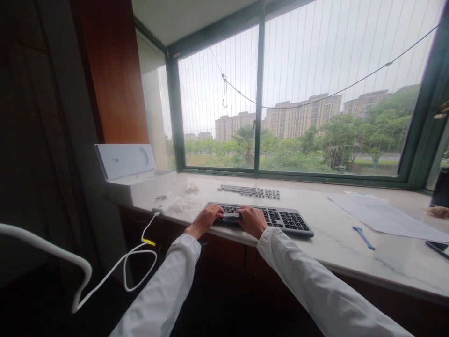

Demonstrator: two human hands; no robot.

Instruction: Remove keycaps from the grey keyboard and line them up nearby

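Note:
A black-and-grey keyboard [286,220] lies along the front edge of the marble-patterned ledge. Over its left part, my left hand [207,219] and my right hand [253,220] face each other with curled fingers. Between them they pinch the two ends of a short dark bar-shaped piece [231,216], which resembles a long keycap. My fingertips and the bar cover some of the keys beneath. Behind the keyboard, loose grey keycaps [249,191] are laid out in rows.
A white box [140,182] with its lid raised stands at the left. Near it are a white power strip [165,204] and a hanging white cable [122,257]. Paper sheets [386,217] and a blue tool [364,238] lie right; a window is behind.

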